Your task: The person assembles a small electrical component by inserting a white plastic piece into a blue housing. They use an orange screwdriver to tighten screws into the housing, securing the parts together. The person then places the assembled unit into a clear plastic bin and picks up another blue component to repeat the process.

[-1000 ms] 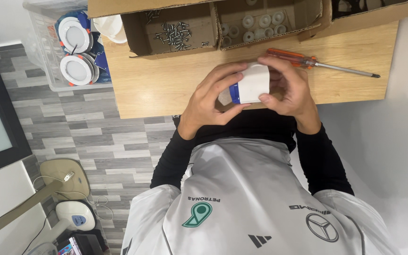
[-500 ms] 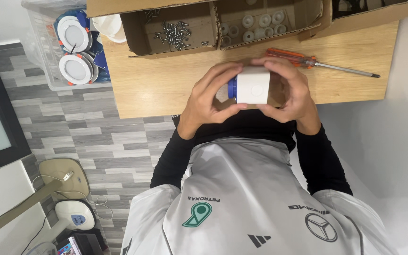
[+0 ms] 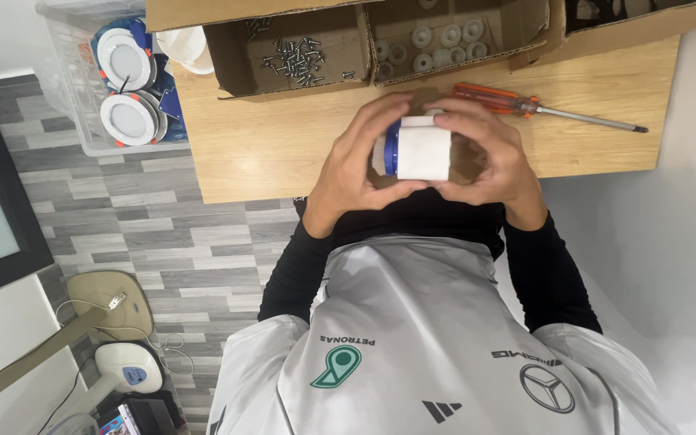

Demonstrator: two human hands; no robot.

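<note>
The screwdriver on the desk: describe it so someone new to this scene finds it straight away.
Start at the light wooden desk and the row of open cardboard boxes along its far edge. Just in front of them, beyond the right hand, lies the screwdriver. It is the only long thin tool there, with an orange handle and a bare metal shaft.

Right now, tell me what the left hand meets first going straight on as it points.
Left hand already touches the white-and-blue part; beyond it, probably the cardboard box, depth unclear.
</note>
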